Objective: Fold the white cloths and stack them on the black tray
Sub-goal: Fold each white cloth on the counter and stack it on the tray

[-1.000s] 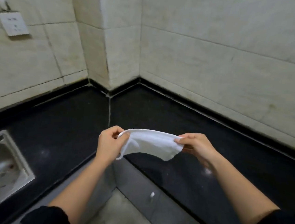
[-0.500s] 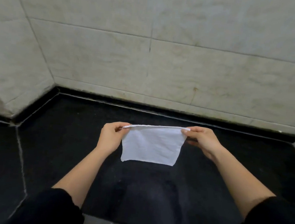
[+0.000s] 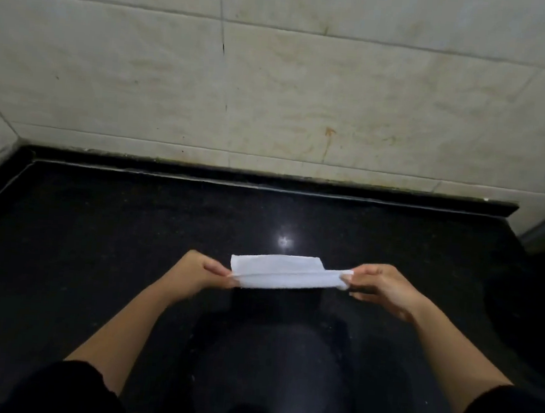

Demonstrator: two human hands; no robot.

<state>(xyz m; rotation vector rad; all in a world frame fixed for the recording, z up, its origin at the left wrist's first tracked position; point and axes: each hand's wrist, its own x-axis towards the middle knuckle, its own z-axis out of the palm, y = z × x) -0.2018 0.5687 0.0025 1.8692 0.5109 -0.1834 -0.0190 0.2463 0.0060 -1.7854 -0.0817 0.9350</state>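
A small white cloth [image 3: 283,272] is stretched sideways between my two hands, low over the black countertop [image 3: 97,240]. It looks folded over into a narrow strip, with a fold line running along its length. My left hand [image 3: 204,271] pinches its left end between thumb and fingers. My right hand [image 3: 381,286] pinches its right end. I see no black tray and no other white cloths in this view.
The glossy black countertop runs to a cream tiled wall [image 3: 274,91] at the back, with a raised black ledge [image 3: 267,176] along it. A dark rounded shape [image 3: 535,311] sits at the right edge. The counter's front edge lies just below my arms.
The view has swung right, off the sink and corner, to face the wall. The cloth hung as a flat square before; now it lies lower as a narrow folded strip, still held in both hands.
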